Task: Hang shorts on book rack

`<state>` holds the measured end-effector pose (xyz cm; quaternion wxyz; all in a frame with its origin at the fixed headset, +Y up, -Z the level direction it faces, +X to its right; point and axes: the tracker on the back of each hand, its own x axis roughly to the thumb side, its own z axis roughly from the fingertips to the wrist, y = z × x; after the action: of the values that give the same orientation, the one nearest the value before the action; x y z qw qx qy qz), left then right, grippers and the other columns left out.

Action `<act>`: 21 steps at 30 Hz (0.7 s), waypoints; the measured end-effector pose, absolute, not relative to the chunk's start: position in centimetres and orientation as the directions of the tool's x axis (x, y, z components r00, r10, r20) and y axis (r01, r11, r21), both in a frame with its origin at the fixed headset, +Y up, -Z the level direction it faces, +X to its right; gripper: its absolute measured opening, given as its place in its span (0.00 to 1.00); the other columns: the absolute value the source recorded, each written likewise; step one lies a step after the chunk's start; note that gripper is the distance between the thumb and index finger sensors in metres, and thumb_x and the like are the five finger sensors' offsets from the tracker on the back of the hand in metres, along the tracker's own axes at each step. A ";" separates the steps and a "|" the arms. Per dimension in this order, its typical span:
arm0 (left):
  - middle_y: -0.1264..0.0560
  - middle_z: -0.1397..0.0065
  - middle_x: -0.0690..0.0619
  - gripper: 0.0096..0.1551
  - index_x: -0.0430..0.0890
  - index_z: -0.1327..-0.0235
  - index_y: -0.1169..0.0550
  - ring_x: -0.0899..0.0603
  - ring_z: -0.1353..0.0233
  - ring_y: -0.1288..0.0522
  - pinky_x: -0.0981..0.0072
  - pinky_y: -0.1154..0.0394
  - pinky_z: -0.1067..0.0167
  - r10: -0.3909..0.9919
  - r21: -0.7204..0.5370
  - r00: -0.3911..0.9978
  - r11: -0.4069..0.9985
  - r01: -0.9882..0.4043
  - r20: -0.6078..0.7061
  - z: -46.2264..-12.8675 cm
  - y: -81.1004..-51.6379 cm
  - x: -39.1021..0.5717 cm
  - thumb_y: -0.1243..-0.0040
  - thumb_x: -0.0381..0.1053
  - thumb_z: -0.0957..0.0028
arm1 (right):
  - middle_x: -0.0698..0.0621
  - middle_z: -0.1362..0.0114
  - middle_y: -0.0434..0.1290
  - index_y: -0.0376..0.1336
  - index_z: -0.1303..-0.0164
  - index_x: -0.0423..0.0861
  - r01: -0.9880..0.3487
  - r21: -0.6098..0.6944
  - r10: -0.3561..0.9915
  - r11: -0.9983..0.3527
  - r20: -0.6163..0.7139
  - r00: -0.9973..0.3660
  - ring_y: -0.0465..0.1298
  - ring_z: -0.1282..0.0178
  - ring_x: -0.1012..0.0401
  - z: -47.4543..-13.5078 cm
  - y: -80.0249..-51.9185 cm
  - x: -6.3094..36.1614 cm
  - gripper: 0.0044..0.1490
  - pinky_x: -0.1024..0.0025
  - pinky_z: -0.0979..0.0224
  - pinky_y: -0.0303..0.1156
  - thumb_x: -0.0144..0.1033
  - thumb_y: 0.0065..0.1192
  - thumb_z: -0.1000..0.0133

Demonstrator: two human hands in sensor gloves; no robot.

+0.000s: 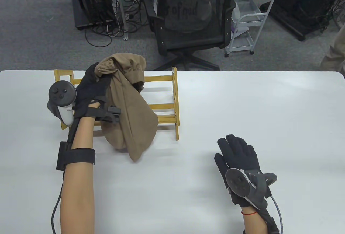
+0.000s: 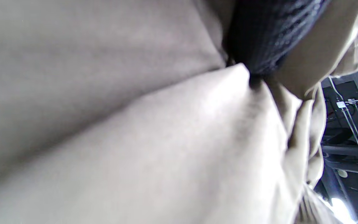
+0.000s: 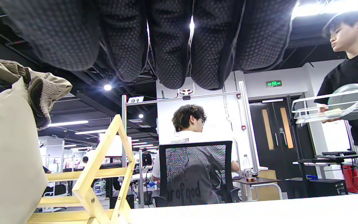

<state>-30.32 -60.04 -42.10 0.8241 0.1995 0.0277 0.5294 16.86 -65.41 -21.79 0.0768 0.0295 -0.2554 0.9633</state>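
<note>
My left hand (image 1: 93,83) grips the tan shorts (image 1: 129,110) by their gathered waistband and holds them above the wooden book rack (image 1: 161,106), which stands on the white table (image 1: 242,104) at the left. The cloth hangs down over the rack's front rails, and its lower end seems to reach the table. The shorts fill the left wrist view (image 2: 120,140), with my gloved fingers (image 2: 259,37) at the top. My right hand (image 1: 237,153) rests flat and empty on the table to the right of the rack. The right wrist view shows the rack (image 3: 104,174) and shorts (image 3: 8,149).
A black mesh office chair (image 1: 188,18) with a person seated in it stands just beyond the table's far edge. A white wire cart (image 1: 248,26) is behind it at the right. Another person (image 3: 353,93) stands at the right holding a wire basket.
</note>
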 end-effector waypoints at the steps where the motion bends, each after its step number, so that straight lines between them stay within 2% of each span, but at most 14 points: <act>1: 0.18 0.41 0.56 0.28 0.57 0.35 0.25 0.47 0.52 0.15 0.60 0.18 0.55 0.885 0.362 0.439 0.363 -0.859 0.156 -42.3 -60.0 -30.6 0.31 0.57 0.49 | 0.55 0.20 0.70 0.65 0.32 0.63 -0.163 -0.487 0.133 -0.858 0.096 -0.986 0.73 0.22 0.51 -21.8 -65.4 16.9 0.35 0.49 0.22 0.69 0.62 0.61 0.50; 14: 0.17 0.41 0.55 0.28 0.54 0.34 0.25 0.47 0.53 0.13 0.61 0.15 0.57 0.930 0.409 0.361 0.307 -0.859 0.061 -44.4 -61.1 -33.1 0.31 0.55 0.48 | 0.55 0.20 0.70 0.65 0.32 0.63 -0.157 -0.474 0.135 -0.866 0.082 -0.987 0.73 0.22 0.51 -21.9 -65.6 16.9 0.35 0.49 0.22 0.69 0.62 0.61 0.50; 21: 0.17 0.40 0.55 0.28 0.54 0.33 0.26 0.47 0.52 0.13 0.61 0.16 0.56 0.941 0.391 0.335 0.295 -0.872 0.037 -45.7 -61.8 -33.1 0.32 0.55 0.47 | 0.55 0.20 0.70 0.65 0.33 0.63 -0.150 -0.469 0.136 -0.870 0.063 -0.989 0.73 0.22 0.51 -22.0 -65.6 17.2 0.35 0.49 0.22 0.69 0.62 0.61 0.51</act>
<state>-33.11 -61.77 -45.73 0.7985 0.1735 0.0999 0.5677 17.16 -65.59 -22.00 0.0740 0.0142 -0.2437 0.9669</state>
